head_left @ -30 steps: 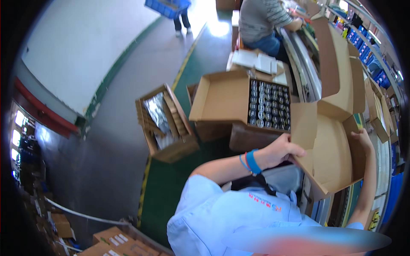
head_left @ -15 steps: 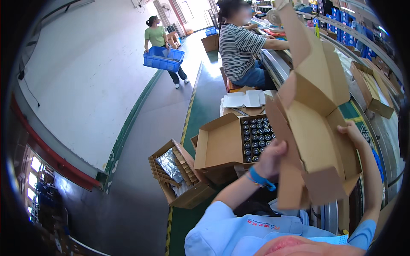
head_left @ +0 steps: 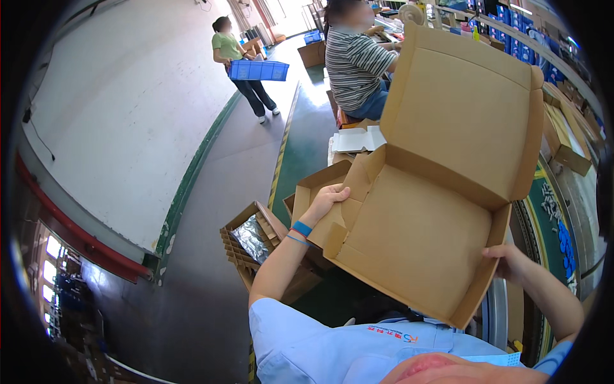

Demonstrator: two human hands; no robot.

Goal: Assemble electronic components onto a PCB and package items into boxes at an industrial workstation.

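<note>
A brown cardboard box is held up before me, its lid raised and its inside bare. My left hand pinches a side flap at the box's left, thumb on top. On the right wall, my right hand grips the edge, with the thumb inside and the fingers behind the cardboard. Beneath the left flap, another opened carton is partly covered by the held box.
A carton with cardboard dividers and a silver bag stands low on the left. One co-worker in stripes sits ahead beside the bench; another person carries a blue crate along the aisle. Blue pieces lie on the bench at right.
The box has opened out and tilted flatter, its lid spread wide. My left hand has moved left to the side flap. The person with the crate has turned.
</note>
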